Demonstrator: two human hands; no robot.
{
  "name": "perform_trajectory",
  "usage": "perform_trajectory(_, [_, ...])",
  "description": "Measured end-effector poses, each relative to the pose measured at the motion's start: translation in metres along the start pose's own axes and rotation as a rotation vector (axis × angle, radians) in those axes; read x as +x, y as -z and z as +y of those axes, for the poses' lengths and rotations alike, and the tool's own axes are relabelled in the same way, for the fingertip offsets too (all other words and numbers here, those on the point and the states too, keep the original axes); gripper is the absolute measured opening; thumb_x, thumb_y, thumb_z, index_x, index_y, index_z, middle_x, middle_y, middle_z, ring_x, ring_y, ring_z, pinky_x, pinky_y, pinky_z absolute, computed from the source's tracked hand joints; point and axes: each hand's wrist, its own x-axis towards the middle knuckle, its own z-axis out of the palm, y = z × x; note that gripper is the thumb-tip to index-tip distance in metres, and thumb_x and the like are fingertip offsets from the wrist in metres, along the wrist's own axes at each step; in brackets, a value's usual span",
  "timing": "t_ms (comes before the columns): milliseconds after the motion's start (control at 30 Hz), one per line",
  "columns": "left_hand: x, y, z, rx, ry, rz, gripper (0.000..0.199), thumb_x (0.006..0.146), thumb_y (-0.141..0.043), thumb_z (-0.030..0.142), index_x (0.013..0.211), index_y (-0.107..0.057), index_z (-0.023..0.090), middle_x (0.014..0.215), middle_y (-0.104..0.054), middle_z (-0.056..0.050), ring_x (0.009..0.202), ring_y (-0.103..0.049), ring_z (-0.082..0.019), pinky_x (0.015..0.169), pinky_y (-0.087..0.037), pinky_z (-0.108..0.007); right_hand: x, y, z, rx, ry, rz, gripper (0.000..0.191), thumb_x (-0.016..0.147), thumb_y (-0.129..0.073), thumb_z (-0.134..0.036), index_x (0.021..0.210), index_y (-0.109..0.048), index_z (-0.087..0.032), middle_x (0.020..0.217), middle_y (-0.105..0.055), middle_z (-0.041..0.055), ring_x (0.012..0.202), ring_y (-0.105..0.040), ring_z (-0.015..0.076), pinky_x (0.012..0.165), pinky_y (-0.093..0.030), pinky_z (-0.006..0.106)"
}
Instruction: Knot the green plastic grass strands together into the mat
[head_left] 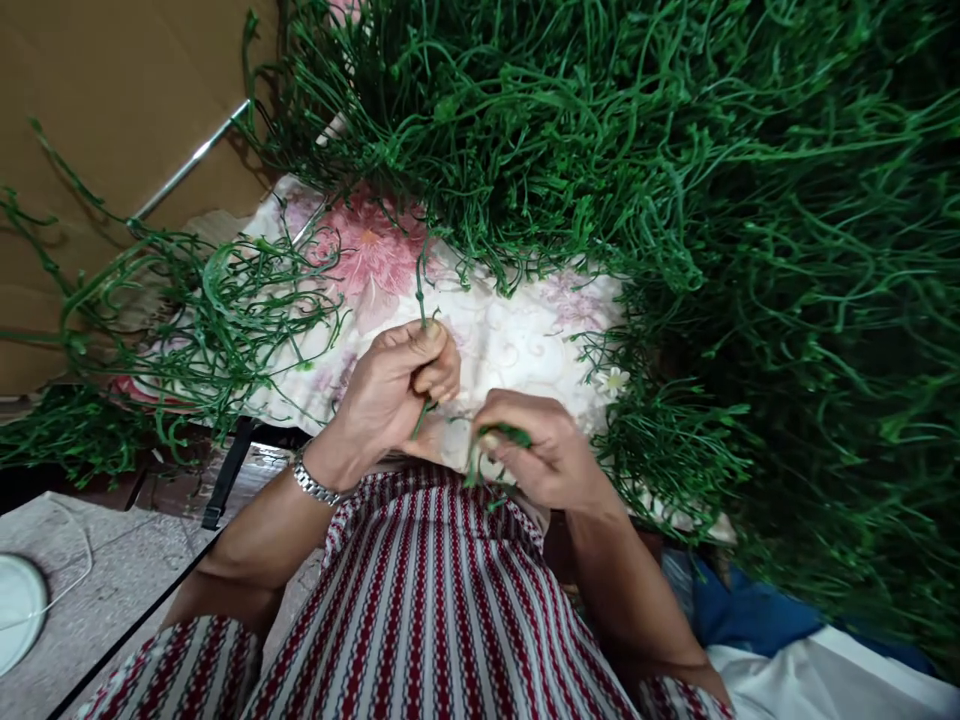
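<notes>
My left hand (409, 375), with a metal watch at its wrist, pinches a thin green plastic stem (421, 285) between thumb and fingers. The stem stands up above the thumb, and its lower end pokes out below the fist. Close by on the right, my right hand (536, 450) is closed around a short green plastic sprig (506, 435), whose tips hang beneath the fingers. Both hands are over a floral cloth (510, 325), just in front of my striped shirt. The palms and parts of both pieces are hidden.
A large heap of green plastic stems (600, 140) covers the back and right. Looser green stems (232, 310) lie at left, beside brown cardboard (97, 130) and a thin metal rod (195, 160). A white round object (19, 612) is at lower left; white fabric (810, 675) lies lower right.
</notes>
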Motion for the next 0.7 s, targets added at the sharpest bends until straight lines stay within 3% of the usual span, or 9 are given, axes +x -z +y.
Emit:
perform_trajectory(100, [-0.003, 0.000, 0.011, 0.139, -0.141, 0.012, 0.026, 0.079, -0.056, 0.036, 0.061, -0.057, 0.017, 0.062, -0.055, -0.002, 0.065, -0.055, -0.015, 0.068, -0.046, -0.031, -0.006, 0.008, -0.002, -0.072, -0.041, 0.187, 0.010, 0.085, -0.047, -0.022, 0.081, -0.054, -0.017, 0.068, -0.050, 0.0009, 0.060, -0.047, 0.0108, 0.056, -0.035, 0.024])
perform_trajectory(200, [-0.008, 0.000, 0.023, 0.264, -0.275, 0.054, 0.023, 0.079, -0.056, 0.033, 0.065, -0.063, 0.016, 0.086, -0.062, -0.006, 0.089, -0.058, -0.019, 0.086, -0.044, -0.036, -0.010, 0.013, -0.004, -0.165, -0.007, 0.271, 0.012, 0.086, -0.045, -0.023, 0.081, -0.054, -0.017, 0.070, -0.048, 0.0022, 0.064, -0.046, 0.0125, 0.059, -0.036, 0.027])
perform_trajectory(267, [-0.011, 0.003, 0.031, 0.371, -0.302, 0.062, 0.017, 0.078, -0.058, 0.031, 0.078, -0.067, 0.016, 0.092, -0.064, -0.006, 0.094, -0.058, -0.021, 0.089, -0.043, -0.036, -0.012, 0.014, -0.004, -0.222, 0.010, 0.309, 0.012, 0.086, -0.045, -0.023, 0.080, -0.055, -0.017, 0.071, -0.047, 0.0026, 0.067, -0.046, 0.0136, 0.061, -0.036, 0.028])
perform_trajectory(367, [-0.016, 0.013, 0.043, 0.618, -0.372, 0.122, 0.032, 0.075, -0.062, 0.031, 0.104, -0.062, 0.017, 0.099, -0.064, -0.007, 0.094, -0.058, -0.020, 0.088, -0.044, -0.035, -0.014, 0.014, -0.001, -0.331, 0.010, 0.346, 0.010, 0.085, -0.047, -0.022, 0.081, -0.056, -0.018, 0.073, -0.045, 0.0028, 0.073, -0.046, 0.0152, 0.065, -0.037, 0.030])
perform_trajectory(433, [-0.021, 0.021, 0.050, 0.890, -0.490, 0.244, 0.033, 0.077, -0.059, 0.030, 0.107, -0.060, 0.017, 0.100, -0.064, -0.007, 0.094, -0.058, -0.019, 0.089, -0.042, -0.034, -0.016, 0.014, 0.001, -0.407, 0.011, 0.351, 0.010, 0.084, -0.048, -0.023, 0.081, -0.056, -0.018, 0.078, -0.046, 0.0042, 0.081, -0.047, 0.0170, 0.070, -0.038, 0.032])
perform_trajectory(500, [-0.027, 0.026, 0.051, 1.209, -0.596, 0.325, 0.025, 0.080, -0.054, 0.029, 0.101, -0.061, 0.017, 0.098, -0.064, -0.006, 0.095, -0.056, -0.019, 0.089, -0.041, -0.034, -0.019, 0.015, 0.004, -0.460, -0.009, 0.340, 0.012, 0.085, -0.047, -0.024, 0.080, -0.056, -0.018, 0.097, -0.047, 0.0085, 0.092, -0.047, 0.0191, 0.076, -0.039, 0.035])
perform_trajectory(600, [-0.033, 0.027, 0.040, 1.657, -0.587, 0.223, 0.027, 0.082, -0.050, 0.030, 0.104, -0.058, 0.016, 0.102, -0.062, -0.009, 0.097, -0.053, -0.022, 0.088, -0.040, -0.037, -0.022, 0.015, 0.006, -0.493, -0.044, 0.310, 0.017, 0.085, -0.044, -0.026, 0.077, -0.056, -0.018, 0.131, -0.032, 0.0109, 0.110, -0.042, 0.0242, 0.085, -0.040, 0.041])
perform_trajectory(700, [-0.030, 0.026, 0.017, 2.028, -0.425, 0.215, 0.033, 0.082, -0.047, 0.027, 0.111, -0.053, 0.013, 0.101, -0.060, -0.013, 0.095, -0.051, -0.028, 0.082, -0.040, -0.042, -0.023, 0.013, 0.007, -0.498, -0.029, 0.303, 0.014, 0.085, -0.044, -0.025, 0.079, -0.054, -0.018, 0.138, -0.028, 0.0113, 0.121, -0.035, 0.0275, 0.088, -0.040, 0.043])
